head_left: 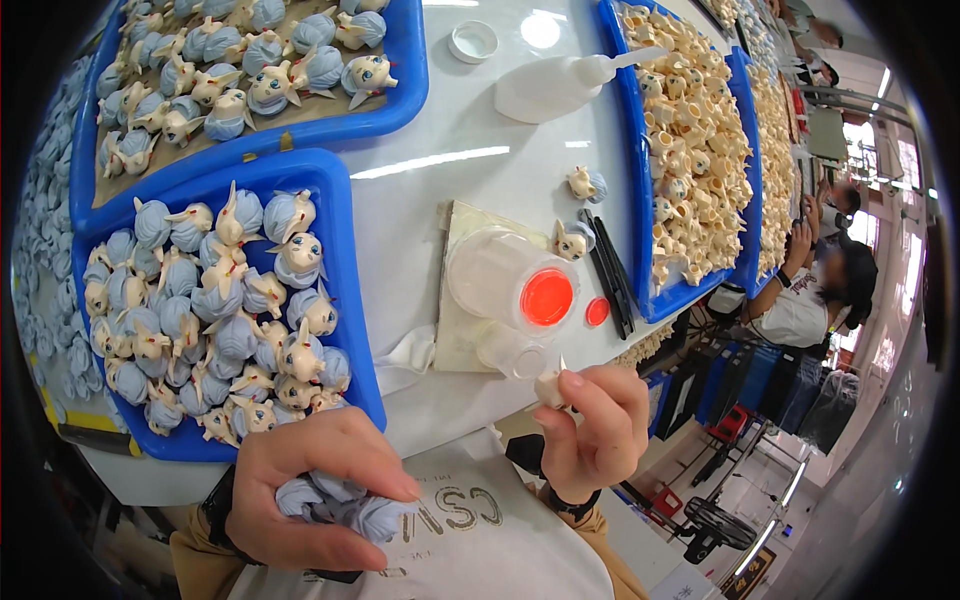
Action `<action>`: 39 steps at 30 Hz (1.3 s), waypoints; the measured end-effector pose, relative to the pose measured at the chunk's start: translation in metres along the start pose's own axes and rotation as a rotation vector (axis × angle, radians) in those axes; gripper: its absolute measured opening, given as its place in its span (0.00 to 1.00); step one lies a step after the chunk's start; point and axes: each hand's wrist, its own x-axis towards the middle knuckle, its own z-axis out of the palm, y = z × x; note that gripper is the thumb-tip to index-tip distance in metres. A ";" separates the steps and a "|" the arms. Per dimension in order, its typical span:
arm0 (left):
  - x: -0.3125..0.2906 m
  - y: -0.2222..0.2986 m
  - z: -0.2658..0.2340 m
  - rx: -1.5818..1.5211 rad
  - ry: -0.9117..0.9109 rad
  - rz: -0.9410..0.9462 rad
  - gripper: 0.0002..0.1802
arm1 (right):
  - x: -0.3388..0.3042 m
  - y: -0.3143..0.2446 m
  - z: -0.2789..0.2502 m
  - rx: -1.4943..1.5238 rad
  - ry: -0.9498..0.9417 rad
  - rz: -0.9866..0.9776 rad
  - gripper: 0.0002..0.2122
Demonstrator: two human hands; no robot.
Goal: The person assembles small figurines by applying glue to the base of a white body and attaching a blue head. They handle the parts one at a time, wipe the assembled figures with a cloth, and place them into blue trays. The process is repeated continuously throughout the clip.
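Note:
My left hand [300, 490] is closed around several pale blue doll hair pieces [345, 505], held low over my lap, just in front of the near blue tray [345, 200]. My right hand [598, 425] pinches a small cream doll face piece [549, 388] between thumb and fingers, close to the table's front edge. Right beside it stands a small clear bottle [510, 352] and a clear jar with a red lid [520, 285] lying on a cream mat [455, 335].
The near blue tray is full of assembled blue-haired doll heads [215, 310]; a second such tray [400, 95] lies behind it. Two trays of cream face parts [690, 140] sit right. A white squeeze bottle [560, 85], black sticks [608, 275], another person [815, 290] at right.

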 end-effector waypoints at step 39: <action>-0.005 0.000 0.003 0.328 -0.051 -0.190 0.14 | 0.006 -0.036 0.043 0.446 0.130 -0.344 0.13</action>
